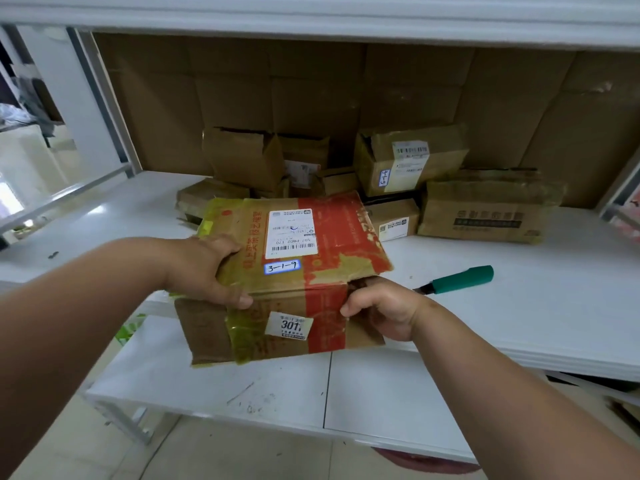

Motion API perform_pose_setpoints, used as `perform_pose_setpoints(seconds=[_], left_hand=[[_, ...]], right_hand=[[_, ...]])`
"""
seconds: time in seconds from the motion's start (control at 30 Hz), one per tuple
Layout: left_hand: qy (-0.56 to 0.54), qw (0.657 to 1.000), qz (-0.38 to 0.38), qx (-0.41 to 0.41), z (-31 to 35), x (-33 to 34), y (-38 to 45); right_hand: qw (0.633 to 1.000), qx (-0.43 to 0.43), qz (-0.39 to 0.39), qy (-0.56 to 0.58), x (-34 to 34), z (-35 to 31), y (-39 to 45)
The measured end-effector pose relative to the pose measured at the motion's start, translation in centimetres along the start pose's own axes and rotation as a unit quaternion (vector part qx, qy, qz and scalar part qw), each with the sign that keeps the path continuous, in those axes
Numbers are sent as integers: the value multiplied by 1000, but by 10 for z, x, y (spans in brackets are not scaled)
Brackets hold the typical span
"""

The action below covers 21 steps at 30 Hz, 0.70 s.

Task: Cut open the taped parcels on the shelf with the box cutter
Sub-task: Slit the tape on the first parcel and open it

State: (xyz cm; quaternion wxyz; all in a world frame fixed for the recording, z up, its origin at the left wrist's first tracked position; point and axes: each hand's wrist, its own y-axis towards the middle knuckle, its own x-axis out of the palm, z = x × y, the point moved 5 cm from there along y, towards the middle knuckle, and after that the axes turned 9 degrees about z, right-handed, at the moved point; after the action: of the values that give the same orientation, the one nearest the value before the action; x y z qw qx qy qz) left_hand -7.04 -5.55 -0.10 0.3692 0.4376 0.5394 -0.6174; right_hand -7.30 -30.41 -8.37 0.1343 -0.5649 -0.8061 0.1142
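Parcel (294, 271) gripped between both hands; box cutter (460, 280) right of them

A parcel storeroom or pickup depot; white metal shelf (519, 306) backed with flattened cardboard (311, 81); taped, battered parcels (408, 161) piled on it; barcode shipping labels (292, 232) and handwritten location codes like "3-1-9" (282, 267).

Head-worn view, facing forward and down, close over shelf (519, 306)
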Motion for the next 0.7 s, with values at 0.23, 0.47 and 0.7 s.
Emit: perform_pose_setpoints(seconds=[0.23, 0.47, 0.7], left_hand=[[0, 999, 28, 17, -13, 6, 11], [134, 983, 127, -6, -21, 17, 36], [33, 993, 114, 6, -9, 46, 62]], right_hand=[[996, -72, 25, -53, -10, -3, 3], [999, -12, -14, -45, -31, 12, -9], [991, 22, -92, -95, -5, 18, -18]])
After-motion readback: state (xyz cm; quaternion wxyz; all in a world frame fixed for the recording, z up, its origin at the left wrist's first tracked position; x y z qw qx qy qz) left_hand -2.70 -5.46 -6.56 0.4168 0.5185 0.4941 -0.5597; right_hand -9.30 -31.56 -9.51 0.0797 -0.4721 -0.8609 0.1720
